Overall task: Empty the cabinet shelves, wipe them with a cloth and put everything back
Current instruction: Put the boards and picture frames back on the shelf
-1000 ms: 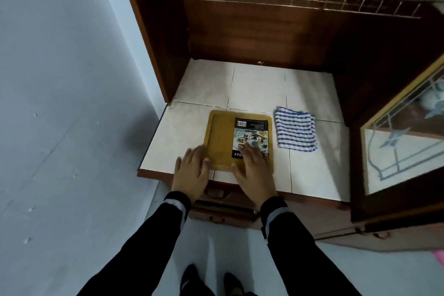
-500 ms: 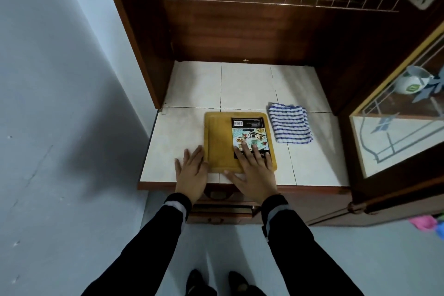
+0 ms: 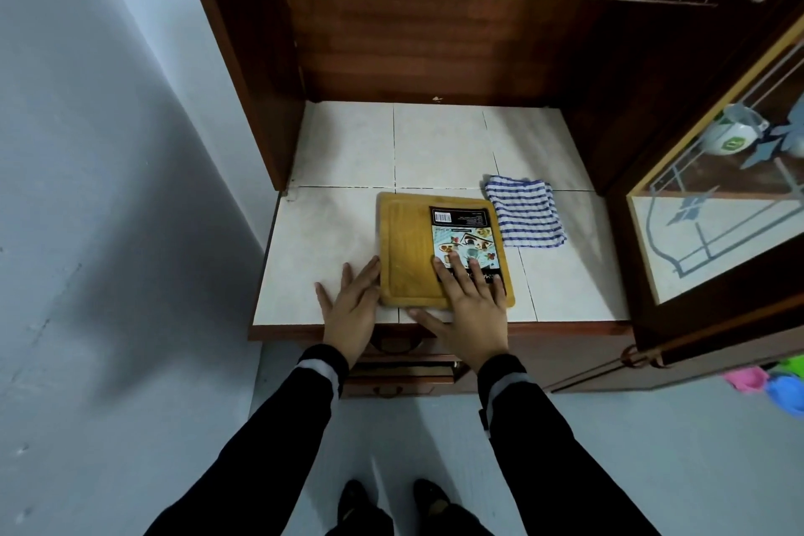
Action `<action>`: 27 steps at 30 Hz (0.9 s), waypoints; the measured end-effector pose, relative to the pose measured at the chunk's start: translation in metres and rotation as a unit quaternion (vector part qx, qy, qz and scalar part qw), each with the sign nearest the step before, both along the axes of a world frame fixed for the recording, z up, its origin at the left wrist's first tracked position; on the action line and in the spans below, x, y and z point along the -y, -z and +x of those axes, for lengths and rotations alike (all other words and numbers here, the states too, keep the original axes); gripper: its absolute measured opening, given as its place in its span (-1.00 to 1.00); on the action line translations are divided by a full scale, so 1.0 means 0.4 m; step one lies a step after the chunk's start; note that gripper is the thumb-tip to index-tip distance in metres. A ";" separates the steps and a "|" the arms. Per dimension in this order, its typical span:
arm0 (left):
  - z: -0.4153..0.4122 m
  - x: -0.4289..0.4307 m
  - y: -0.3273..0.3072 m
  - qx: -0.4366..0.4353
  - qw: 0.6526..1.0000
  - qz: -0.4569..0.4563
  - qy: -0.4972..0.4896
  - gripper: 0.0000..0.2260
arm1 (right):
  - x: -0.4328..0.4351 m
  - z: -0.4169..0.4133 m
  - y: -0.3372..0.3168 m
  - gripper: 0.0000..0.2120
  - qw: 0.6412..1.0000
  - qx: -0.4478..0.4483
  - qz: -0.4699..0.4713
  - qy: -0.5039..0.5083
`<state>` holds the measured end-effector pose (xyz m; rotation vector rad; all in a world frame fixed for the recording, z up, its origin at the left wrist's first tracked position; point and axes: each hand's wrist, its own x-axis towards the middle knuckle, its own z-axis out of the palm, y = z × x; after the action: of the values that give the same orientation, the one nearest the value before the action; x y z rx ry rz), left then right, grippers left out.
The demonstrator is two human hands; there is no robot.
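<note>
While pressing right hand [image 3: 472, 313] flat on cutting board [image 3: 407, 248], left hand [image 3: 350, 313] spread against its edge: clearing step, probably. Next: grip edges, lift off shelf [image 3: 343, 152].

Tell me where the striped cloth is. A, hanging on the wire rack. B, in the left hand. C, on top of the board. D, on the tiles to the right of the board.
D: the cloth lies folded on the tiled shelf, just right of the board.
</note>
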<state>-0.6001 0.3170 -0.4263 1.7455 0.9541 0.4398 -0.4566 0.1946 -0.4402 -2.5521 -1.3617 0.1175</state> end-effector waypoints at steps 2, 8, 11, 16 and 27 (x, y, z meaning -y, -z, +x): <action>0.006 0.002 -0.002 0.007 1.000 -0.011 -0.006 -0.66 | -0.004 0.000 0.008 -0.13 1.000 0.007 0.026 0.013; 0.022 0.002 -0.019 0.046 0.999 -0.026 -0.011 -0.68 | -0.010 0.005 0.017 -0.23 0.994 0.091 0.050 0.031; 0.032 0.005 -0.031 0.059 0.998 -0.028 -0.005 -0.68 | -0.012 0.021 0.025 -0.35 0.989 0.123 0.075 0.021; 0.041 0.003 -0.024 0.046 0.999 -0.003 0.017 -0.68 | -0.013 0.037 0.023 -0.28 0.990 0.113 0.081 0.031; 0.024 -0.008 0.000 0.014 0.997 0.055 0.042 -0.55 | 0.017 0.018 0.024 -0.29 0.986 0.119 0.112 0.028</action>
<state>-0.5905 0.3204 -0.4262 1.8669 0.8466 0.4683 -0.4496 0.1877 -0.4496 -2.4704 -1.2968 -0.3409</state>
